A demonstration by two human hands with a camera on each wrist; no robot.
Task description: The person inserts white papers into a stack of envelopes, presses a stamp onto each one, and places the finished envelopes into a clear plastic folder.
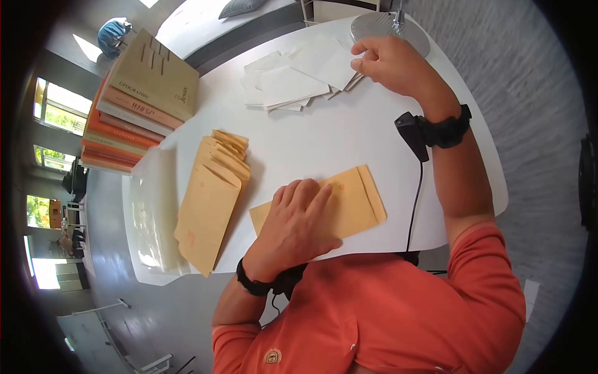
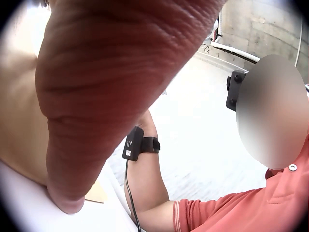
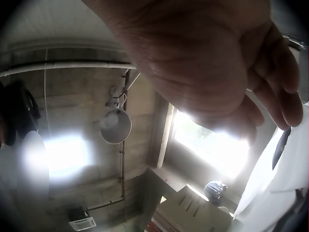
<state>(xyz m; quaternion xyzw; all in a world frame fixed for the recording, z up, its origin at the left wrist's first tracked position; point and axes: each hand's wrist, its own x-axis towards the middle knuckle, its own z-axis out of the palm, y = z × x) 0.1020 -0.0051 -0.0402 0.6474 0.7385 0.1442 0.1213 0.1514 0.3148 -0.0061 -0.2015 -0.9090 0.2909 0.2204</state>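
A brown paper envelope (image 1: 349,202) lies near the table's front edge, its flap end to the right. My left hand (image 1: 296,218) rests on it with fingers spread over its left part, covering much of that side. In the left wrist view, the left hand (image 2: 111,82) fills the upper left, and a corner of the envelope (image 2: 96,193) shows below. At the back right, my right hand (image 1: 392,65) hovers beside the white papers (image 1: 299,78), fingers loosely bent and nothing between them. The right wrist view shows the same hand (image 3: 207,63) from the palm side, fingers bent.
A fanned stack of brown envelopes (image 1: 208,206) lies left of my left hand. Clear plastic sheeting (image 1: 152,212) covers the table's left edge. Upright books (image 1: 140,93) stand at the back left. A round metal lamp base (image 1: 367,28) stands behind my right hand. A cable (image 1: 416,206) hangs from the right wrist camera.
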